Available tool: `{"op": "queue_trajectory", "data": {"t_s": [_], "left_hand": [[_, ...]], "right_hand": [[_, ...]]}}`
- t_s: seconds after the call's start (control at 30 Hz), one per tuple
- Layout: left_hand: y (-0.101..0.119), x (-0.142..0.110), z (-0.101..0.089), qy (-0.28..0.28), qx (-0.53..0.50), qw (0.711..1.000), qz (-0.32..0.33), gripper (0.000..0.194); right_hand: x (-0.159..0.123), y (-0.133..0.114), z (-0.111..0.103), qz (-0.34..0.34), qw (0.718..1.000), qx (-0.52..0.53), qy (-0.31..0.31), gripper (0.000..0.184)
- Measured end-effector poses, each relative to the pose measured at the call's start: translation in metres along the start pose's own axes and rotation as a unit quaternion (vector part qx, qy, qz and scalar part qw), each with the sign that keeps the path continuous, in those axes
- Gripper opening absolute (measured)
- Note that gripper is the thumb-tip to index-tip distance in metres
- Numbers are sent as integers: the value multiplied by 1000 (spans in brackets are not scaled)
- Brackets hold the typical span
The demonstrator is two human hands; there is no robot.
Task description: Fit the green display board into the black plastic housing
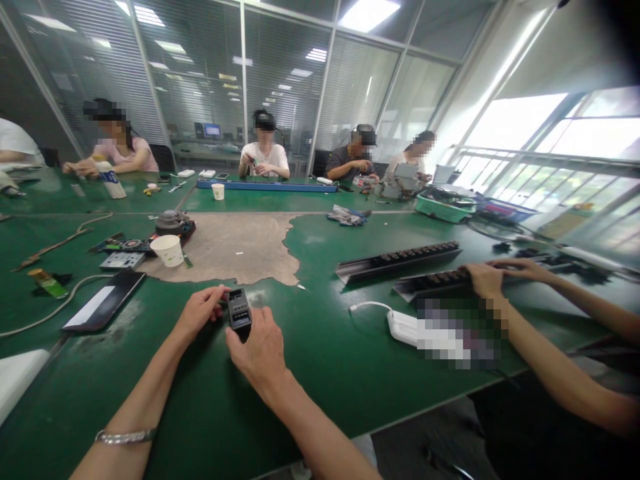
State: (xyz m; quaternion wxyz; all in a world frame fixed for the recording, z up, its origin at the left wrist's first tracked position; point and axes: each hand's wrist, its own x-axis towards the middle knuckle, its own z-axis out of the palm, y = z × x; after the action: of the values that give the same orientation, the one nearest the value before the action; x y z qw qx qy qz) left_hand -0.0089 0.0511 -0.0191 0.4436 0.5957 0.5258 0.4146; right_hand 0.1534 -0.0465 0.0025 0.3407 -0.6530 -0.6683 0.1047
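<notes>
A small black rectangular device point(240, 308) with slots and openings on its upper face is held just above the green table, tilted slightly. My right hand point(260, 343) grips it from the lower right, thumb on the near end and fingers along its right side. My left hand point(203, 312) is at its upper left, with fingers curled and the fingertips at the device's far left corner. What the device is I cannot make out. A bracelet point(126, 437) circles my left wrist.
Left lie a dark phone point(107, 301), a paper cup point(168, 251), electronic parts point(125, 244) and a cable point(75, 303). Right are two dark metal channels point(400, 260), a white power bank-like block point(403, 328) and a co-worker's hands point(485, 280). Several people sit across the green table point(320, 373).
</notes>
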Motion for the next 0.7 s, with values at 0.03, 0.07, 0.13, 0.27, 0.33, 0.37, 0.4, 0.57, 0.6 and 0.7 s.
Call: {"op": "queue_trajectory", "data": {"t_s": [0.03,0.07,0.13,0.27,0.33,0.37,0.4,0.57,0.6,0.7], "left_hand": [[0,0,0,9,-21,1000,-6,57],[0,1,0,17,-40,999,-12,58],[0,1,0,22,-69,997,-20,61],[6,0,-1,-19,-69,997,-21,66],[11,-3,-4,-64,-48,997,-15,65],[14,-5,-6,-94,-33,995,-10,64],[16,-8,-8,-121,-15,993,-4,64],[20,-21,-16,-195,110,974,40,94],[19,-24,-16,-203,130,969,56,100],[16,-32,-13,-210,180,957,83,119]], "right_hand": [[2,-2,-3,-2,1000,7,7,33],[4,-5,-8,-7,1000,17,15,33],[9,-7,-21,-21,998,38,35,33],[20,11,-47,-36,995,57,74,30],[25,30,-53,-30,995,50,78,30],[27,40,-54,-30,996,43,72,29],[28,50,-55,-30,997,34,66,28],[29,82,-49,-27,999,0,31,23],[28,85,-48,-23,999,-4,26,24],[25,90,-45,-12,1000,-12,21,26]]}}
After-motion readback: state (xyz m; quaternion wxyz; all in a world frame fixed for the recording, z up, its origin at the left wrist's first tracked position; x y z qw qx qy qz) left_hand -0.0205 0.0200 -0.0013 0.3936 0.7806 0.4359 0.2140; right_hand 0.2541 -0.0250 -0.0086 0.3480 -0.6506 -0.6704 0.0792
